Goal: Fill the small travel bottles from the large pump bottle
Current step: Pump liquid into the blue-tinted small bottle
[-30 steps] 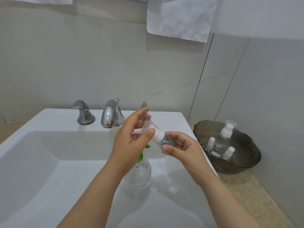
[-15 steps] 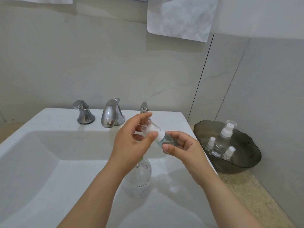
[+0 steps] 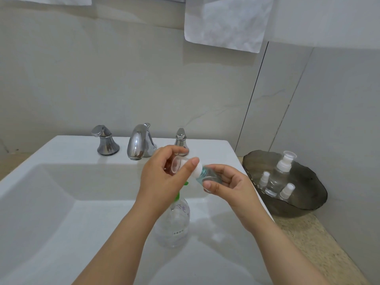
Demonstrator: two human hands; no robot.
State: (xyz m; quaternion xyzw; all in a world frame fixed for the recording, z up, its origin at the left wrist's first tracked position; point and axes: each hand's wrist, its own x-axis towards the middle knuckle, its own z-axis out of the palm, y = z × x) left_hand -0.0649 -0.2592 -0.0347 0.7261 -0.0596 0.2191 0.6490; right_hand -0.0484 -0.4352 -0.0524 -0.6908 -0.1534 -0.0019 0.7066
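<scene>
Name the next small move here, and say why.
Probably the left hand should twist the clear cap and white collar off: it pinches them while the right hand grips the small travel bottle, closed, above the large pump bottle.

A white rectangular ceramic sink (image 3: pixel 61 147) is filling the lower left of the frame. On its back ledge, a curved chrome spout (image 3: pixel 138 144) is standing between a left chrome tap handle (image 3: pixel 104 140) and a right chrome tap handle (image 3: pixel 181 137). A crinkled white towel (image 3: pixel 226 21) is hanging at upper centre against pale grey marbled wall tiles (image 3: pixel 102 68). At right, a dark smoked-glass bowl with a wavy rim (image 3: pixel 298 208) is sitting on a speckled beige stone counter (image 3: pixel 304 239), just beside the sink.
</scene>
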